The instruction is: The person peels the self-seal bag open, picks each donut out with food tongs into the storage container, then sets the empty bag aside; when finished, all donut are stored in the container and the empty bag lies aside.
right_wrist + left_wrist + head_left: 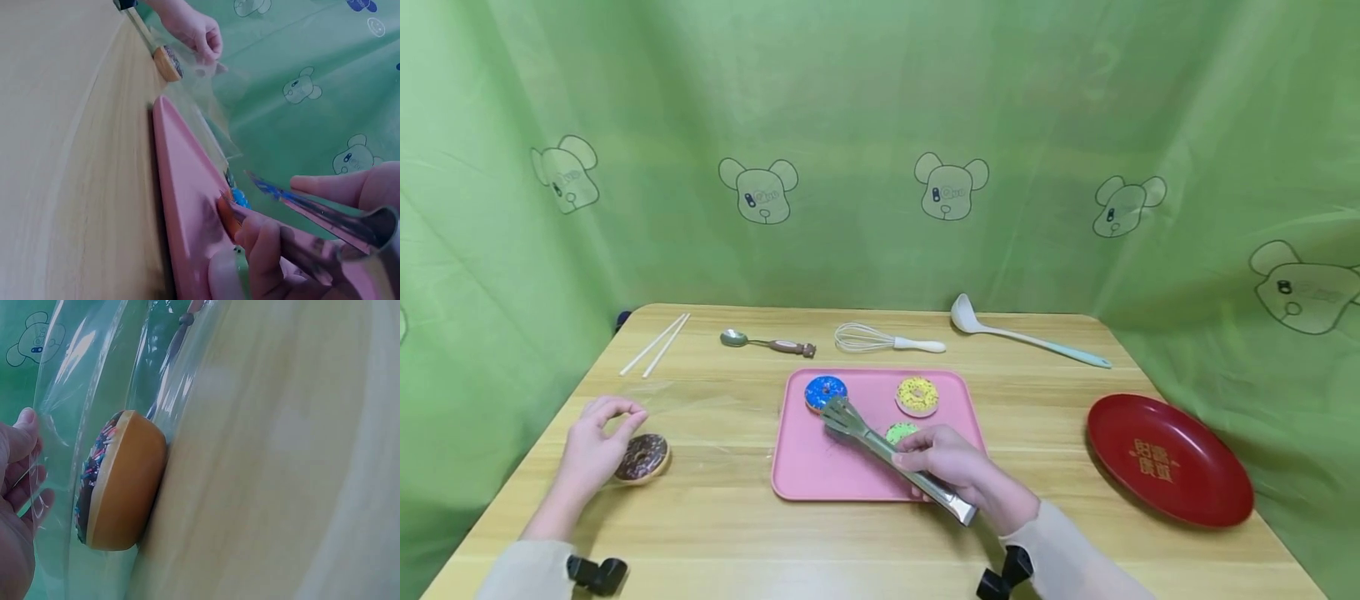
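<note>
My left hand pinches the edge of a clear plastic bag, which spreads rightward over the table. Beside that hand is a chocolate donut with coloured sprinkles, tilted in the left wrist view; whether it touches the bag, I cannot tell. My right hand grips metal tongs above a pink tray. In the right wrist view the tong arms stand apart with nothing between their tips. On the tray lie a blue donut, a yellow donut and a green donut, partly hidden by the right hand.
Along the back of the table lie white chopsticks, a spoon, a whisk and a ladle. A red oval plate sits at the right. Green curtain surrounds the table's back and sides.
</note>
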Tool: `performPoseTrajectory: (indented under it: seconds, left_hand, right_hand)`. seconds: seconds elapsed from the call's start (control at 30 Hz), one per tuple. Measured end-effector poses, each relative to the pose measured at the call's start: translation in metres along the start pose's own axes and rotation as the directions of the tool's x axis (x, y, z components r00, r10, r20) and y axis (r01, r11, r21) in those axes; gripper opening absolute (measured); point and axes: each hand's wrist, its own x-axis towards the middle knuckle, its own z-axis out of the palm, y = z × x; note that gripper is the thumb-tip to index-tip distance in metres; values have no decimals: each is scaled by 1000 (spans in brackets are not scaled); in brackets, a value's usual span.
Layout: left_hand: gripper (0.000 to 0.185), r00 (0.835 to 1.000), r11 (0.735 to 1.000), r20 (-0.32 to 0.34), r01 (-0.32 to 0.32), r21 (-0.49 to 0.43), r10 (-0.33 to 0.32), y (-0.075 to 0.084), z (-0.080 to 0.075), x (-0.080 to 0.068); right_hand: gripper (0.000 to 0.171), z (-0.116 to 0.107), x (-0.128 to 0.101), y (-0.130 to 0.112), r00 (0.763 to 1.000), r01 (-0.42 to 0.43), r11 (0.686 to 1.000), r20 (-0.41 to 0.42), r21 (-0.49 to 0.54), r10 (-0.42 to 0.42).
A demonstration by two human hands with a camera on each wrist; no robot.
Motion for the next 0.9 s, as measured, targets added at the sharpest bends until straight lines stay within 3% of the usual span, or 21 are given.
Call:
performPoseTrajectory:
  seconds: [0.33, 0.6, 0.9]
  left_hand:
    - [6, 1000, 1000, -13, -1, -5, 1, -2, -2, -1]
    - [6, 1000, 999, -20, 5, -38, -5, -1, -9, -2]
    - [9, 1000, 999, 19, 17, -37, -17, -2, -14, -1]
  right_hand:
    - [45, 3, -5, -8, 995, 48, 998, 92, -30, -45]
    - [40, 15, 11, -10, 986, 66, 996, 160, -59, -56]
    - [33, 44, 37, -17, 977, 53, 996, 208, -74, -37]
